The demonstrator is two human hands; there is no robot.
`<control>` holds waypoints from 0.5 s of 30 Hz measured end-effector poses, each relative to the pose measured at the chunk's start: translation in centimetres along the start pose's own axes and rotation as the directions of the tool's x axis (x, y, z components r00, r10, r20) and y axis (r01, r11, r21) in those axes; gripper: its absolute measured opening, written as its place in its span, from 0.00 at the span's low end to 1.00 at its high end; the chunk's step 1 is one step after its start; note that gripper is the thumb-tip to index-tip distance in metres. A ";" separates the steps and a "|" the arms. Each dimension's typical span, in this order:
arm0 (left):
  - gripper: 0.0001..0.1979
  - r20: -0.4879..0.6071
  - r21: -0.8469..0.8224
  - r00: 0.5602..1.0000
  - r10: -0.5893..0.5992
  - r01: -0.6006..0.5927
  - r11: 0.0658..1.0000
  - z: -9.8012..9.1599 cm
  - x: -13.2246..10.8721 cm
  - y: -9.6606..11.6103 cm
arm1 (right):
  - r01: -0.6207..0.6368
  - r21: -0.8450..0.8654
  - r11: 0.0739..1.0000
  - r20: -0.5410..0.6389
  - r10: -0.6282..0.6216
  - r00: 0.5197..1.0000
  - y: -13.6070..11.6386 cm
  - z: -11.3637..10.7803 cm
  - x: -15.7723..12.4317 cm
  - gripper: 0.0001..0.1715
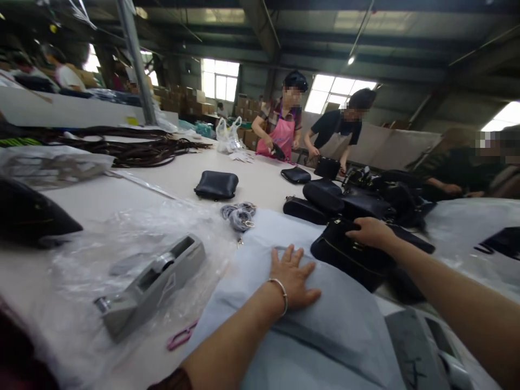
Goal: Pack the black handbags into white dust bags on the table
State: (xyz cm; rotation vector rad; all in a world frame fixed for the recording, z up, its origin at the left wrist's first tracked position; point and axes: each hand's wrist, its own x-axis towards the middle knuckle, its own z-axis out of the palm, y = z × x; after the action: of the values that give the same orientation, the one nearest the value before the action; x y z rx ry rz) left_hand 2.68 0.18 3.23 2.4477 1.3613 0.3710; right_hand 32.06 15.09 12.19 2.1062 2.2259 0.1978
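My left hand point(291, 279), with a bracelet at its wrist, lies flat with fingers spread on a pale grey-blue cloth bag point(337, 303). The cloth bulges under and beside it; what lies inside is hidden. To the right, my right hand point(371, 234) is closed on the upper edge of a black handbag point(345, 257) with a gold-coloured zip. Its fingertips are partly hidden behind the bag. That handbag rests against the heap of other black bags point(323, 195). Beyond my left hand lie coiled grey straps point(239, 215) with metal clips.
A grey tape dispenser point(154, 287) stands on clear plastic film point(81, 276) at left, near a pink cutter-like tool point(181, 335). Another dispenser point(422, 346) is at lower right. One black pouch point(216, 185) lies mid-table; dark straps point(138, 146) lie behind. Co-workers point(280, 127) stand across the table.
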 end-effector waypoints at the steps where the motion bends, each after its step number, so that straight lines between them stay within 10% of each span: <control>1: 0.41 -0.001 -0.004 1.000 0.001 -0.001 1.000 0.0 0.0 0.0 | 0.017 -0.031 0.999 -0.033 -0.018 0.999 -1.3 -1.1 0.3 0.13; 5: 0.41 0.001 -0.006 1.000 0.007 -0.007 1.000 0.1 -0.1 -0.2 | 0.071 -0.086 0.994 -0.241 -0.090 0.966 -9.7 -7.0 1.2 0.13; 9: 0.41 0.009 0.004 1.000 0.010 -0.010 1.000 0.4 0.2 -0.4 | 0.273 -0.016 0.962 -0.491 -0.245 0.836 -20.3 -10.7 2.2 0.13; 15: 0.39 0.016 0.049 1.000 -0.009 0.008 0.999 0.9 0.9 -0.2 | 0.695 0.073 0.715 -0.471 -0.589 0.656 -29.0 -8.9 2.1 0.16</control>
State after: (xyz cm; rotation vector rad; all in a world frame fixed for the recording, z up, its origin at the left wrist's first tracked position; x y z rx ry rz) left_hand 3.32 0.92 2.36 2.4783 1.3899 0.3187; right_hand 2.04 15.29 16.95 1.2527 3.2609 0.3611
